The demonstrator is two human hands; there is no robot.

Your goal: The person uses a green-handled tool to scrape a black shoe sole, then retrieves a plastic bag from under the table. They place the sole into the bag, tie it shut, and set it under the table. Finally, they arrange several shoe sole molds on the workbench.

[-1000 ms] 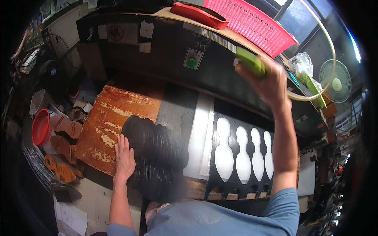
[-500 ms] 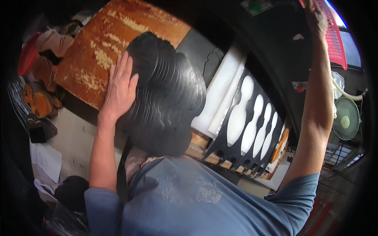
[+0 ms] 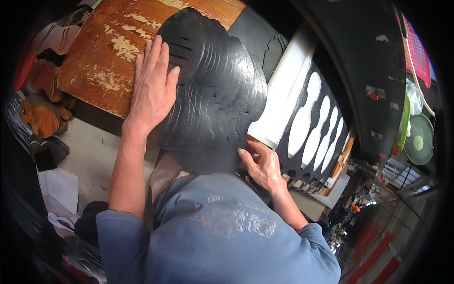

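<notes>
A fanned row of overlapping black sole-shaped pieces lies in front of me. The farthest piece has short slots in it. My left hand rests open along their left side, its fingers stretched out and fingertips at the edge of the slotted piece. At the near right of the row is my right hand, fingers curled and thumb pointing left toward the black pieces. What it holds, if anything, is hidden. Just beyond it is the near end of a white board.
A worn brown wooden board lies at the far left, with brown shaped pieces beside it. On the right stands a black sheet with white sole-shaped areas. A dark machine body, a green fan and a pink basket are farther right.
My right hand has come down from the pink basket area at upper right to the near right side of the black pieces. My left hand stays flat against them. The whole view has shifted slightly.
</notes>
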